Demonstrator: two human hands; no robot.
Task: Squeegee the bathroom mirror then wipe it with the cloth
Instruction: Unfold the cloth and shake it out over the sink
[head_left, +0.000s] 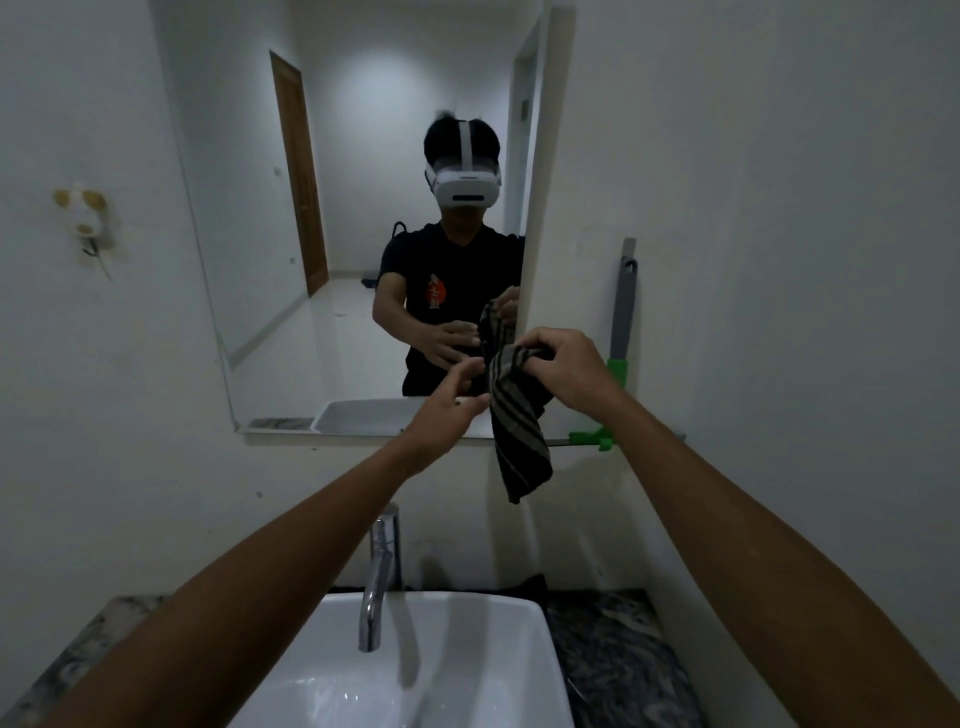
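A dark striped cloth (519, 431) hangs from my right hand (566, 364), which grips its top bunched end in front of the mirror's lower right corner. My left hand (449, 410) is open, fingers apart, just left of the cloth and close to it, touching or nearly so. The mirror (311, 234) fills the wall ahead and reflects a person wearing a headset. The squeegee (621, 332), grey handle with green head, leans upright against the wall right of the mirror, resting on the ledge.
A white basin (467, 675) with a chrome tap (382, 571) sits below my arms. A dark marbled counter (618, 654) flanks it. A narrow ledge (280, 431) runs under the mirror. A wall hook (85, 223) is at the left.
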